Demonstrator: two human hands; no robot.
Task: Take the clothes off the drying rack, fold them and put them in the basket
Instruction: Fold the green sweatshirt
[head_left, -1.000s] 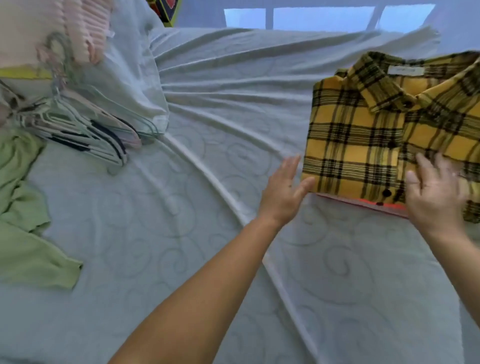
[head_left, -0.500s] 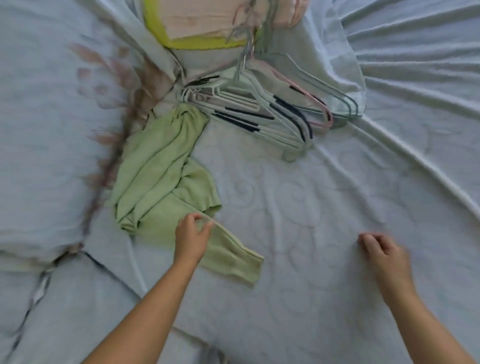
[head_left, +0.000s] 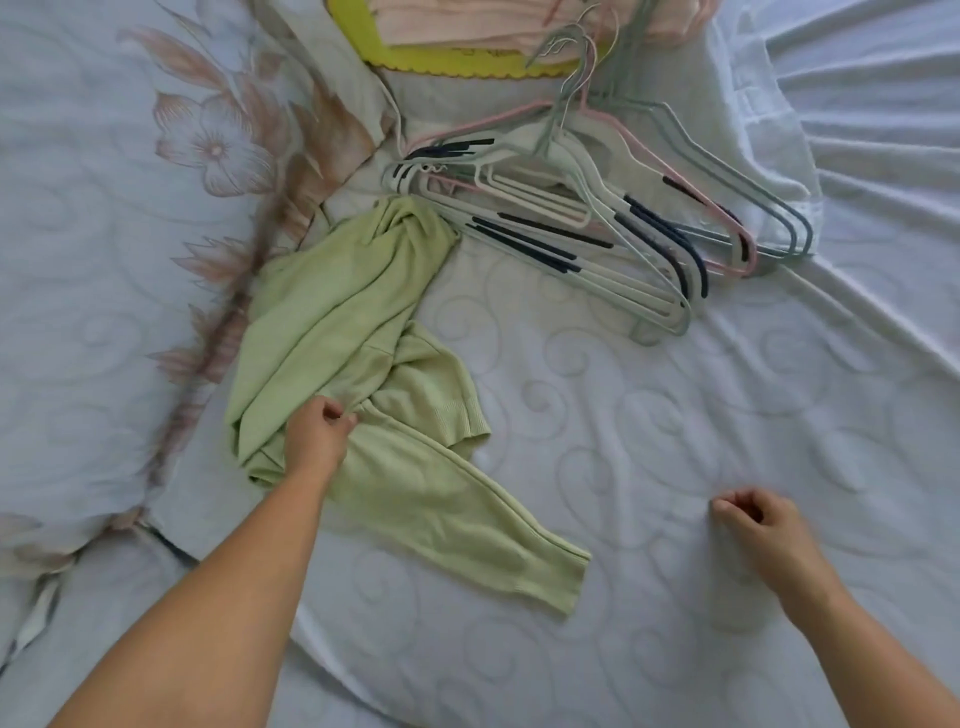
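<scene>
Head view: a light green knit sweater (head_left: 363, 353) lies crumpled on the bed (head_left: 675, 441), left of the middle, with one sleeve stretched toward the near side; the left hand (head_left: 317, 436) has its grip pinching a fold of the body; the right hand (head_left: 758, 525) rests well apart on the sheet, its grip curled on nothing. I judge the knit soft, light and limp, so it will sag; better to take it at both shoulders.
</scene>
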